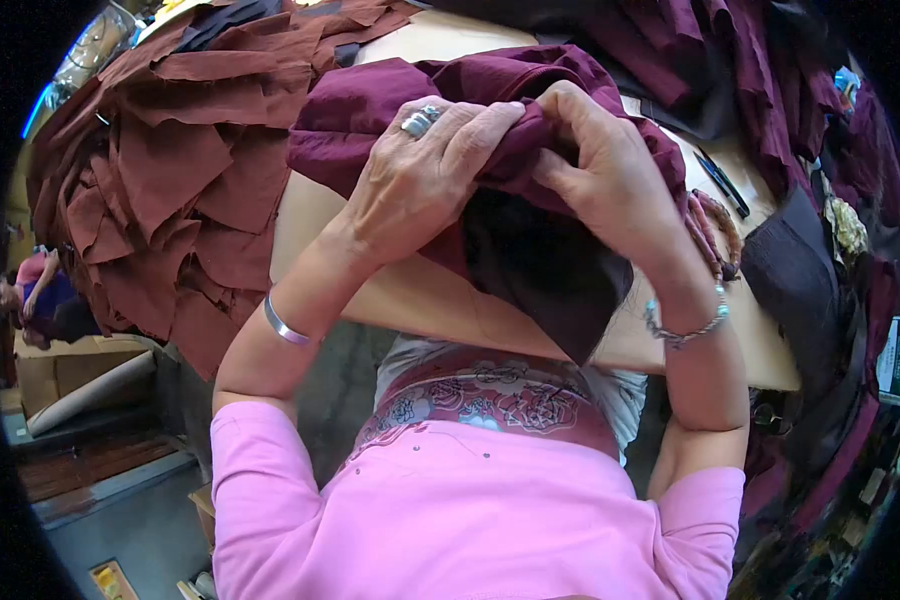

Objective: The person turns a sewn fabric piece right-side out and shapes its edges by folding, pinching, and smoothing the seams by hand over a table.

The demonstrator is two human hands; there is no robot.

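A bunched piece of maroon fabric is lifted over the front of the table, between my two hands. My left hand, with a ring on one finger, is closed on it, thumb and fingers pinching a fold. Close beside it, my right hand pinches the same fabric, fingertips bent over the cloth. Below the hands hangs a black piece of cloth, its pointed corner reaching past the table's front edge; whether it is joined to the maroon fabric I cannot tell.
Rust-brown fabric pieces are heaped at the left. More maroon cloth lies at the back right, with dark fabric below it. A black pen lies on the pale tabletop. Another person sits far left.
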